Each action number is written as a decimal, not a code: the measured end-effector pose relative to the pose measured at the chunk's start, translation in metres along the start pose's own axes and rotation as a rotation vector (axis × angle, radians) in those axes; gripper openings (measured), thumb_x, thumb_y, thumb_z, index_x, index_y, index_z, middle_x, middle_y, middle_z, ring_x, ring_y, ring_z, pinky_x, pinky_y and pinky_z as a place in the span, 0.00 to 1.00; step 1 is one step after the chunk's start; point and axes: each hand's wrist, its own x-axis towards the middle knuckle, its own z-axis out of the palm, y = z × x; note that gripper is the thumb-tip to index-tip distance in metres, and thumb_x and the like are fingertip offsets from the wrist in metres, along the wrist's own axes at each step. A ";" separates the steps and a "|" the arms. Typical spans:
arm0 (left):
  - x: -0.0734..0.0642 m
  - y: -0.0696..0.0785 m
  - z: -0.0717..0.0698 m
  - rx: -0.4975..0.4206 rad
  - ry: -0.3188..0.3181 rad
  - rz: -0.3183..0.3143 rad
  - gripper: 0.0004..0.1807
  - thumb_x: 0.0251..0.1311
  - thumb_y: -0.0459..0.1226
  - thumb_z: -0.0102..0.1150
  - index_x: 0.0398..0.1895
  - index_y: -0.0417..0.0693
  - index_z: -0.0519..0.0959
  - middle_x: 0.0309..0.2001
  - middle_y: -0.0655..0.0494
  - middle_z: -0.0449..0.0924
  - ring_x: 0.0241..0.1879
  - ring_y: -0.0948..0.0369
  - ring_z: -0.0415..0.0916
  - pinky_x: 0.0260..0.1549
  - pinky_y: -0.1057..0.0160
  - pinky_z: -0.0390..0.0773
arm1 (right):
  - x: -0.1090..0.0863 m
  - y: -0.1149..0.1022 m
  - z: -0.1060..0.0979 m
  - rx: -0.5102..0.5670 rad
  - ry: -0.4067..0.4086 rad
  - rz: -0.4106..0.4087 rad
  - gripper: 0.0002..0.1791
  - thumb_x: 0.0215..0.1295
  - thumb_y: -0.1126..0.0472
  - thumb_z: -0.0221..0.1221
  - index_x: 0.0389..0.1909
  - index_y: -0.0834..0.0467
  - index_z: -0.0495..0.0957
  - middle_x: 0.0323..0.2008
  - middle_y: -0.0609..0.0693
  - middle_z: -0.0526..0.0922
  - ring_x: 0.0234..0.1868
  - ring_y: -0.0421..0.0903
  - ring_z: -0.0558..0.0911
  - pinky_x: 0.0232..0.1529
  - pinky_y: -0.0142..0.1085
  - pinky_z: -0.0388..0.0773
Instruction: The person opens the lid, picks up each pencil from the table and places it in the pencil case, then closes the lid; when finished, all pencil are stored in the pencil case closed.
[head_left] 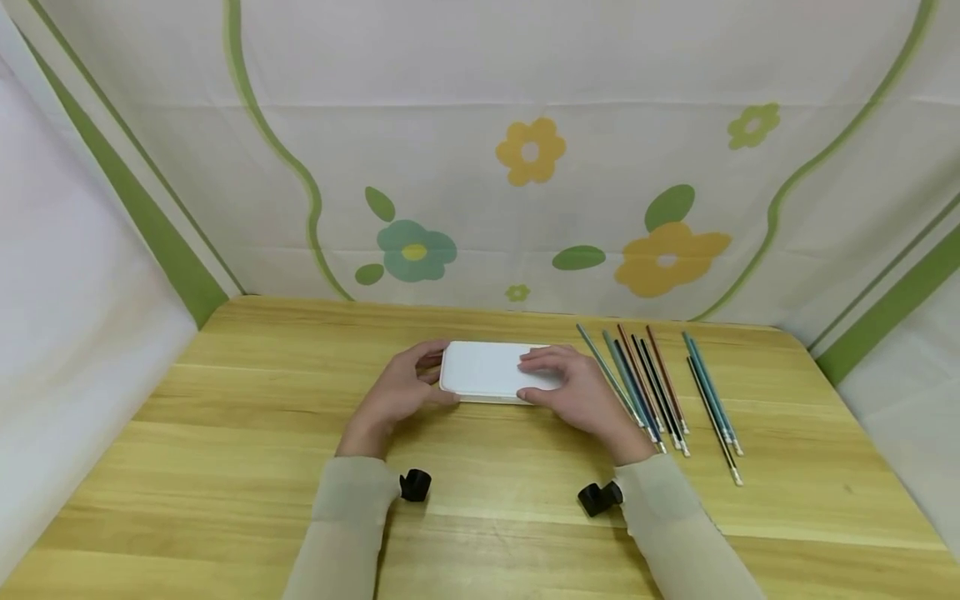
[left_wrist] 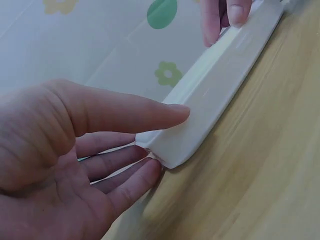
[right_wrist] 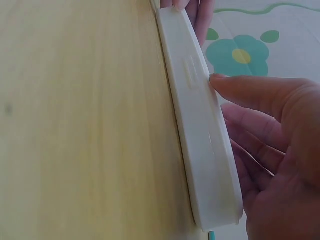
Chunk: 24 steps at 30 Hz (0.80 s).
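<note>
A white, oblong pencil case (head_left: 480, 371) with rounded corners lies flat on the wooden table, its lid on top. At its left end, my left hand (head_left: 405, 383) holds it, thumb on the near side and fingers around the end, as the left wrist view shows. My right hand (head_left: 573, 387) lies over the right part of the lid, its thumb at the near top edge and its fingers bent over the top. The near wall of the case (right_wrist: 197, 115) fills the middle of the right wrist view. What the case contains is hidden.
Several pencils (head_left: 645, 383) with white-tipped ends lie loosely grouped just right of my right hand. Farther right is a smaller group of pencils (head_left: 712, 396). A flowered cloth (head_left: 465, 167) hangs behind the table's (head_left: 247, 467) back edge, with more cloth at both sides.
</note>
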 end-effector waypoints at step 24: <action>0.007 -0.007 0.004 -0.009 0.008 0.017 0.52 0.49 0.21 0.78 0.80 0.44 0.67 0.75 0.41 0.71 0.75 0.41 0.71 0.74 0.45 0.74 | 0.003 -0.004 0.007 -0.040 -0.001 0.018 0.31 0.52 0.54 0.83 0.59 0.52 0.89 0.63 0.47 0.87 0.70 0.55 0.77 0.75 0.59 0.71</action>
